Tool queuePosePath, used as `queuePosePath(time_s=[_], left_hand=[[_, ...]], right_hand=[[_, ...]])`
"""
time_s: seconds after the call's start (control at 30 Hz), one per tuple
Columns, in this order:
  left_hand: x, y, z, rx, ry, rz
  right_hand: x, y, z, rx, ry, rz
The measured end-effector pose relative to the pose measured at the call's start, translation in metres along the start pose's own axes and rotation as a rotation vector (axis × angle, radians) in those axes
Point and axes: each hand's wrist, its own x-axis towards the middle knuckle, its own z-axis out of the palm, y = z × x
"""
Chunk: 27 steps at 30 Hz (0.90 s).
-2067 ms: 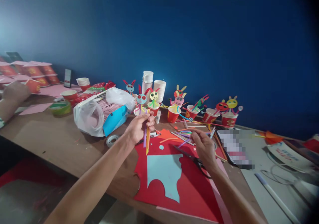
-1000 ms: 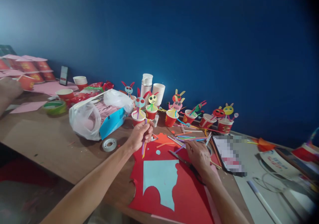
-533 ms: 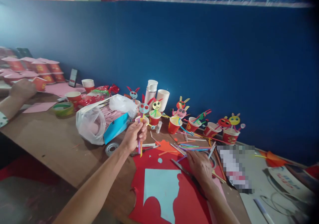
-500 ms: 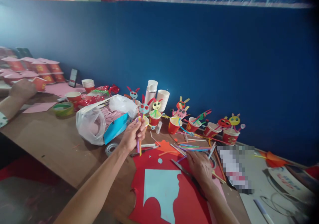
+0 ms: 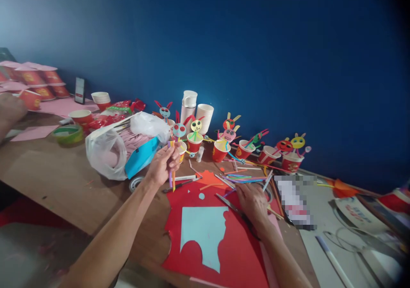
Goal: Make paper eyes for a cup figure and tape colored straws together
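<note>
My left hand (image 5: 165, 162) is closed round a purple and a yellow-orange straw (image 5: 174, 183), held upright above the table. My right hand (image 5: 254, 200) rests palm down by the pile of coloured straws (image 5: 245, 178); its fingertips are partly hidden, so its grip is unclear. Scissors (image 5: 229, 203) lie beside and partly under it. Below both hands, a cut light-blue sheet (image 5: 205, 232) lies on red paper (image 5: 243, 254). Red paper cups (image 5: 221, 152) with straw figures wearing round paper faces (image 5: 196, 126) stand along the wall.
A plastic bag (image 5: 107, 153) and blue box (image 5: 141, 157) stand left of centre, near green tape (image 5: 67, 134). Behind are a white flask (image 5: 189, 102) and stacked cups (image 5: 204, 118). Another person's hand (image 5: 11, 110) is at far left. A phone (image 5: 296, 204) lies right.
The view has tilted down and turned slightly right. My left hand still grips the straws, and my right hand remains beside the straw pile.
</note>
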Motion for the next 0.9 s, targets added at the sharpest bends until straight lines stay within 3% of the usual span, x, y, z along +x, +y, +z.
queuePosePath(time_s=[0.9], left_hand=[[-0.003, -0.014, 0.003, 0.105, -0.046, -0.029]], right_hand=[[-0.004, -0.004, 0.002, 0.098, -0.078, 0.041]])
